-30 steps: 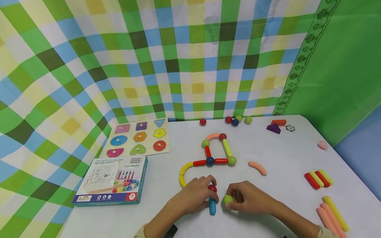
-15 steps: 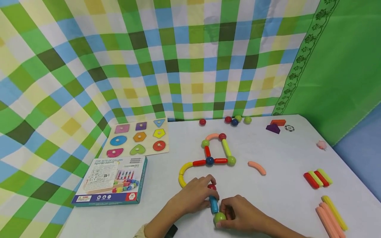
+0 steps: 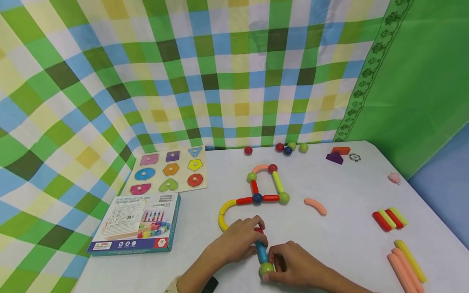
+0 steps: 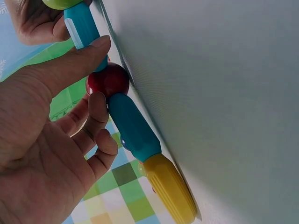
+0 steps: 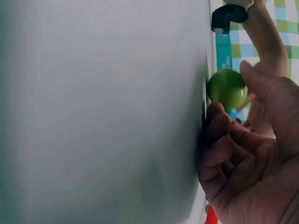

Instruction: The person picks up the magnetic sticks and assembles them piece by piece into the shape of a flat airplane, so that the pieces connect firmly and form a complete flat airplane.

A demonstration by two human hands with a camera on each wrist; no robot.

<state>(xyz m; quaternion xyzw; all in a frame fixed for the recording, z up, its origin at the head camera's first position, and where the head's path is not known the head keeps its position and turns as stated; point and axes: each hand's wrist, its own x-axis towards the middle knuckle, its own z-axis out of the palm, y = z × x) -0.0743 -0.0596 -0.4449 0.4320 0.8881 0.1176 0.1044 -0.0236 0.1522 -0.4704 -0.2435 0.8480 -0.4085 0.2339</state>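
Note:
My left hand (image 3: 238, 241) holds a red ball (image 4: 114, 79) together with the blue stick (image 3: 261, 253) joined to it, its thumb lying across that stick. A second blue stick (image 4: 133, 125) runs from the red ball's other side to a yellow piece (image 4: 169, 189). With thumb and fingers my right hand (image 3: 298, 265) pinches a light green ball (image 3: 266, 268), which meets the near end of the first blue stick. Beyond the left hand, curved yellow sticks (image 3: 222, 215) lead to red sticks (image 3: 244, 201), a dark blue ball (image 3: 257, 198) and a closed loop of balls and sticks.
A peach curved stick (image 3: 316, 206) lies right of the loop. Several short sticks (image 3: 390, 219) and longer ones (image 3: 406, 266) lie at the right. Loose balls (image 3: 287, 150) line the back. A shape puzzle board (image 3: 183, 184) and a toy box (image 3: 133, 224) are at left.
My right hand has moved left and toward the front with the green ball, bringing it against the blue stick's end. That stick has tilted slightly; the left hand stays nearly in place.

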